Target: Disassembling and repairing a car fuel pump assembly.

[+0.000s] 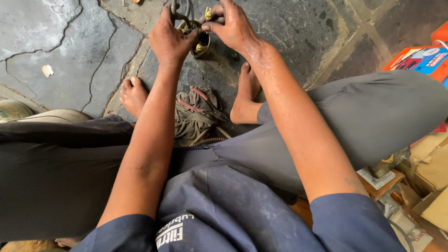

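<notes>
I sit with both arms stretched out over a cracked stone floor. My left hand (169, 39) is closed around a small metal part with wires or cables (196, 32) looping from it. My right hand (232, 24) pinches the same part from the right, at a yellow-tipped connector (208, 13). The top of the part runs out of the frame. My bare feet (134, 95) rest on the floor on either side of a crumpled greasy rag (196, 116).
Cardboard boxes and papers (420, 186) pile at the right, with a red-and-blue carton (422, 59) beyond my right knee. A rounded pale object (28, 114) lies at the left. The floor (70, 56) has wide cracks and a scrap of paper (47, 70).
</notes>
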